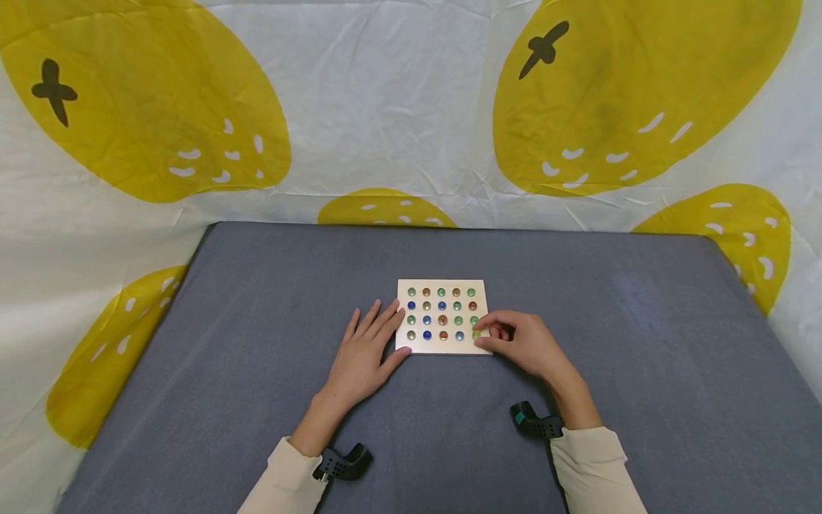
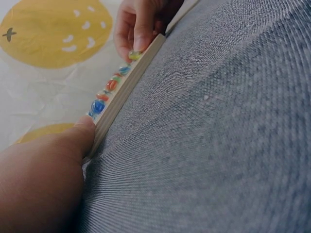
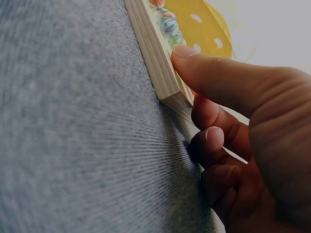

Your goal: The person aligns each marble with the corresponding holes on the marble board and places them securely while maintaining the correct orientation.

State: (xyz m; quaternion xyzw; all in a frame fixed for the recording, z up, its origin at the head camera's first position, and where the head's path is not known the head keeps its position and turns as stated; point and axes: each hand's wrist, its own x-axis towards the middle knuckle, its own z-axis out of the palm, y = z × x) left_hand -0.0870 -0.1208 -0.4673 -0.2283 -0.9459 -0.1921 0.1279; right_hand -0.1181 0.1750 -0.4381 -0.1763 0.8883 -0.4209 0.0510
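A flat wooden board (image 1: pixel 449 347) lies on the grey cloth, with rows of coloured glass marbles seated in it. My left hand (image 1: pixel 362 360) rests at the board's left edge, fingers spread and fairly straight, its thumb touching the near left corner. At the near right corner, my right hand (image 1: pixel 529 346) pinches a yellow-green marble (image 2: pixel 134 56) between thumb and forefinger, low over the last spot of the nearest row. The right wrist view shows the thumb (image 3: pixel 214 70) over the board's edge and the other fingers curled; the pinched marble is mostly hidden there.
Grey cloth (image 1: pixel 257 307) covers the table around the board. A white curtain with yellow fruit prints (image 1: pixel 392 107) hangs behind and at the sides. Black wrist cameras (image 1: pixel 347 462) sit on both wrists, just below the hands.
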